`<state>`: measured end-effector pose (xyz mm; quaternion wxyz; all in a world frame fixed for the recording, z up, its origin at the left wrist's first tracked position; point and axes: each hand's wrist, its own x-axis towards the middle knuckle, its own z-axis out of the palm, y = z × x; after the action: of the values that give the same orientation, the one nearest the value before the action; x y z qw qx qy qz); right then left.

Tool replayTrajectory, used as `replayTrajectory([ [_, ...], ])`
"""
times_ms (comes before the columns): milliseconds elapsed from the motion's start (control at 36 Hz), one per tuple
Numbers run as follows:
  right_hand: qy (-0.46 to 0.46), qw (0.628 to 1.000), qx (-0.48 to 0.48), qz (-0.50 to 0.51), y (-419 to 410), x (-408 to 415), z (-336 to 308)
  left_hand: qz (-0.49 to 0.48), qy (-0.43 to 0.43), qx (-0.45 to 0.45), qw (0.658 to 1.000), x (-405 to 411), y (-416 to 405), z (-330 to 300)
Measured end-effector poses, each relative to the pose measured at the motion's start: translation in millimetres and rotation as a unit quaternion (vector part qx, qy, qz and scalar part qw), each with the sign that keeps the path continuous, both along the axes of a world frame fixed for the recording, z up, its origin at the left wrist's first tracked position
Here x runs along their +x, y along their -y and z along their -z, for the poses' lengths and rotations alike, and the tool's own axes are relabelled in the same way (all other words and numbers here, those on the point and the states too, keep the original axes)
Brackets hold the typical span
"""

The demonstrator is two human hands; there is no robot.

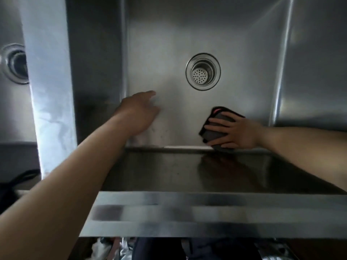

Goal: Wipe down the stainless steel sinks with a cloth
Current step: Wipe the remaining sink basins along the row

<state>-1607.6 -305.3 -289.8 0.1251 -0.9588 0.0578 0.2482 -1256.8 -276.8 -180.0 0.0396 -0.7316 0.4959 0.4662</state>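
Right hand [237, 133] pressed flat, fingers spread, on dark cloth [216, 132] at sink [169, 53] floor's near edge, left hand [139, 111] open, fingers relaxed, near drain [203, 71].

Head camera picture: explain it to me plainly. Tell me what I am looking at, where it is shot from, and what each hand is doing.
No machine here: a person is working with bare hands, and the one picture comes from a camera worn on their head, looking down over the near rim into a stainless steel sink.

The round strainer drain sits in the middle of the basin floor. A second basin with its own drain shows at the far left, beyond a steel divider.

The right hand lies with fingers spread flat on a dark cloth, pressing it against the basin floor at the near wall. That is a press, not a closed grip.

The left hand holds nothing; it reaches in over the basin's left side with fingers loose.
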Motion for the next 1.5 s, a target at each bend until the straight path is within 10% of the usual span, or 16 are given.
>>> replayTrajectory([
  [139, 0.029, 0.999, -0.026, -0.002, 2.9, -24.0, 3.2, 0.106, 0.094, -0.163, 0.976, 9.1, -89.1, -86.8],
  [250, 0.096, 0.994, -0.036, -0.038, -12.1, 17.8, 24.2, 0.003, 0.144, -0.287, 0.947, 14.6, -146.1, -105.3],
  [500, 0.175, 0.985, 0.009, 0.009, -41.9, 219.9, 35.5, -0.042, 0.263, -0.264, 0.927, 19.2, -168.2, -86.2],
  [722, 0.108, 0.984, -0.002, 0.142, -50.1, 193.5, 38.6, -0.068, 0.249, -0.289, 0.922, 21.0, -169.3, -83.8],
  [1028, 0.002, 0.781, -0.018, 0.624, 5.7, 272.2, 38.4, -0.088, 0.241, -0.305, 0.917, 22.8, -170.3, -80.2],
  [1278, -0.069, 0.904, 0.101, 0.410, -82.7, 283.9, 30.0, -0.096, 0.227, -0.312, 0.918, 23.2, -171.3, -84.2],
  [1500, -0.229, 0.874, 0.323, 0.283, -93.5, 257.4, -1.3, -0.090, 0.241, -0.304, 0.917, 22.0, -171.9, -85.0],
])
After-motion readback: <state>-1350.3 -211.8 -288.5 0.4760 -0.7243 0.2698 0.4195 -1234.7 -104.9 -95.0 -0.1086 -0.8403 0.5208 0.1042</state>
